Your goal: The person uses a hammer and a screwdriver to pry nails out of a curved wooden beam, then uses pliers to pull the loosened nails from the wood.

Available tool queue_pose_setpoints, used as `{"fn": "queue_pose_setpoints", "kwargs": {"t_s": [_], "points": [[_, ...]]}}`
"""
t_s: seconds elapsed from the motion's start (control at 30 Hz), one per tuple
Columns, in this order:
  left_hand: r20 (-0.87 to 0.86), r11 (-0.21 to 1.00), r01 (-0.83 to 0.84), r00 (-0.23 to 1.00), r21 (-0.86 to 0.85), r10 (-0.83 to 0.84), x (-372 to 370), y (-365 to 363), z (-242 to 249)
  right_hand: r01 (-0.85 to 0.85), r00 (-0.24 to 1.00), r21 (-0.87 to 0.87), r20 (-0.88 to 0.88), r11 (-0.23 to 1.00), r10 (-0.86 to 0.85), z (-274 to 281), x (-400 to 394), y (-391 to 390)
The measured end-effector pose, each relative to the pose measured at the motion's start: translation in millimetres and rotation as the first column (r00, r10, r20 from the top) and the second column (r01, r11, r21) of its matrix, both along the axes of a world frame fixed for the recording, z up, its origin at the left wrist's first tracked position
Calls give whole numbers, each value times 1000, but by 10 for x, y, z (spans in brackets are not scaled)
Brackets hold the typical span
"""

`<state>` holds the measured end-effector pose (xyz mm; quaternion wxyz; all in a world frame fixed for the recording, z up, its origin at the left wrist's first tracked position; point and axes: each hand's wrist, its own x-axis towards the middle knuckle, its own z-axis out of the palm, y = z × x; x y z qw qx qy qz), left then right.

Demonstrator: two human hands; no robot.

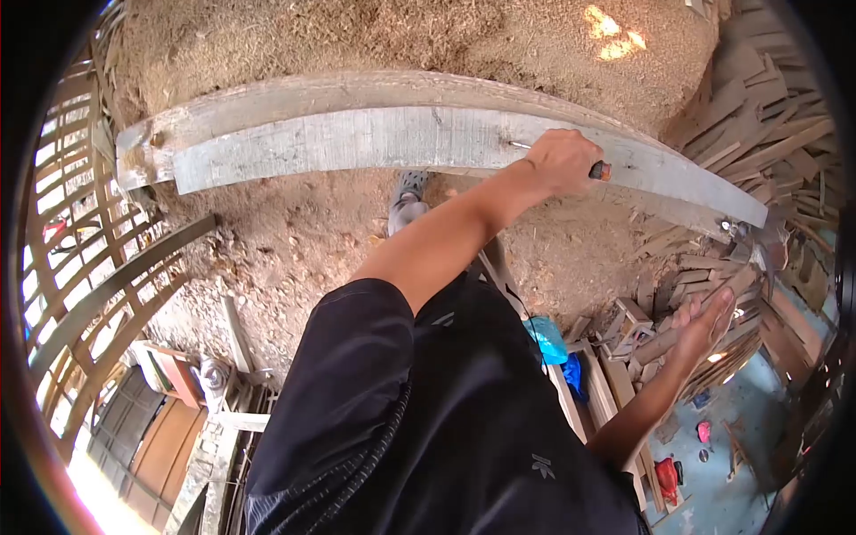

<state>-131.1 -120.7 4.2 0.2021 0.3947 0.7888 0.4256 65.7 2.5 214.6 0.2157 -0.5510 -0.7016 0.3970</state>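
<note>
My left hand (pixel 563 160) is wrapped round the dark handle of a screwdriver (pixel 604 170), whose orange-and-black end sticks out beside the palm. Its thin metal shaft points left, lying close over the face of a long grey wooden plank (pixel 357 143). That plank runs across the view, bowed by the lens, against a second beam (pixel 294 94) behind it. Out at the right, my right hand (pixel 706 325) hangs away from the plank with its fingers apart, holding nothing, above scrap wood.
Sawdust (pixel 374 40) is heaped behind the beam. Offcuts (pixel 776 134) pile up at the right. A slatted fence (pixel 80 178) borders the left side. A grey clog (pixel 411 185) shows under the plank. A turquoise bag (pixel 547 340) lies near my right side, and wood chips cover the ground (pixel 294 232).
</note>
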Motion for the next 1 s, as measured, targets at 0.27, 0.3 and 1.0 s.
{"fn": "queue_pose_setpoints", "kwargs": {"t_s": [0.27,0.3,1.0], "points": [[-15,992,104,994,-68,-105,34,198,-200,16,998,-72,66,997,-11,-202,12,80],[-20,986,129,991,-103,-132,32,221,-210,22,998,-73,67,997,-17,-222,-3,81],[715,597,-655,674,463,185,-372,-959,42,-316,894,-245,246,917,374,-978,-186,366]]}}
